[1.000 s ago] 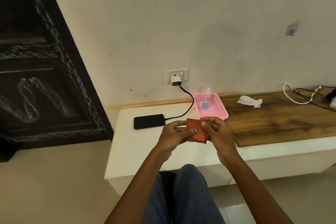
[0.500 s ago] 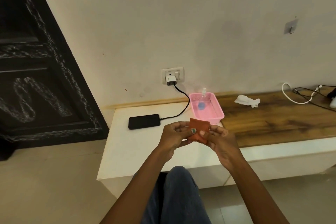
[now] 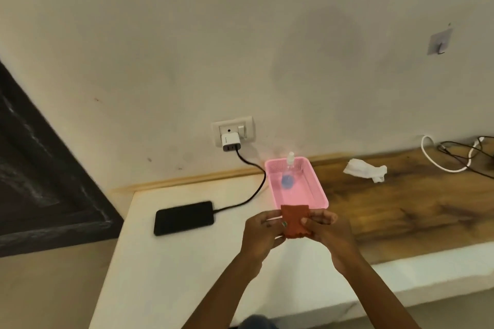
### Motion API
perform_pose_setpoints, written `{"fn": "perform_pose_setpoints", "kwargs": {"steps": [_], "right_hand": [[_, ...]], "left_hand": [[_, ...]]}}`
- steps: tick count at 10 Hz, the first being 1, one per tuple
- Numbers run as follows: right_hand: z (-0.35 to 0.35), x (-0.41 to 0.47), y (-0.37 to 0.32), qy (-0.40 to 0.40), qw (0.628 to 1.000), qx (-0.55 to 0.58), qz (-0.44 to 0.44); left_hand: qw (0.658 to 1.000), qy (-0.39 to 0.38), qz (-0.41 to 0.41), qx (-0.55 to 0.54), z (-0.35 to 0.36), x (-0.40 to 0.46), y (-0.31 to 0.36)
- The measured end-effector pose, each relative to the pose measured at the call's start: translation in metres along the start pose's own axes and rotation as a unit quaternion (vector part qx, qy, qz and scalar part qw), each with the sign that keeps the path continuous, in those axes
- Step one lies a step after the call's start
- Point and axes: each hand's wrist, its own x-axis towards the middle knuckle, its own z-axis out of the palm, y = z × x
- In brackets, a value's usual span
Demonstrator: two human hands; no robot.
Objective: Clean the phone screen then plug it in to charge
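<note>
Both my hands, left hand (image 3: 263,232) and right hand (image 3: 324,230), pinch the cloth (image 3: 295,220); fold it flat, then lower it squarely into the pink tray (image 3: 318,189).

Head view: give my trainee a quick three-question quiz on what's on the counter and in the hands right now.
1. True or false: the black phone lies flat on the white counter with a black cable running from it to the white charger in the wall socket.
2. What do the left hand and right hand hold between them?
A. white tissue
B. orange-red cloth
C. spray bottle
3. Fill in: the small spray bottle sits inside the ____ basket.

Key: 1 true; 2 B, the orange-red cloth; 3 pink.
</note>
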Motion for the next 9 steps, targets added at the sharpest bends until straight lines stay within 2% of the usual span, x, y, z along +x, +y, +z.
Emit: {"fn": "perform_pose_setpoints", "kwargs": {"steps": [2, 3, 4, 5, 6, 7, 8, 9], "right_hand": [[0.005, 0.090, 0.003, 0.043, 0.995, -0.088, -0.008], [0.009, 0.127, 0.008, 0.066, 0.993, -0.096, 0.012], [0.013, 0.162, 0.020, 0.099, 0.988, -0.094, 0.069], [0.011, 0.183, 0.034, 0.098, 0.983, -0.100, 0.116], [0.009, 0.189, 0.038, 0.068, 0.974, -0.164, 0.143], [0.005, 0.188, 0.036, 0.104, 0.950, -0.271, 0.115], [0.006, 0.172, 0.031, 0.104, 0.919, -0.380, 0.006], [0.016, 0.134, 0.032, 0.136, 0.924, -0.334, -0.125]], "left_hand": [[0.999, -0.020, -0.039, 0.030, 0.023, 0.085, 0.003], [0.996, -0.034, -0.048, 0.063, 0.034, 0.122, 0.004], [0.991, -0.049, -0.087, 0.084, 0.041, 0.155, -0.003], [0.985, -0.043, -0.132, 0.106, 0.043, 0.177, -0.012], [0.981, -0.040, -0.139, 0.129, 0.041, 0.185, -0.017], [0.983, -0.040, -0.125, 0.131, 0.037, 0.182, -0.022], [0.991, -0.034, -0.078, 0.104, 0.032, 0.171, -0.023], [0.993, 0.003, 0.031, 0.112, 0.025, 0.147, -0.029]]}}
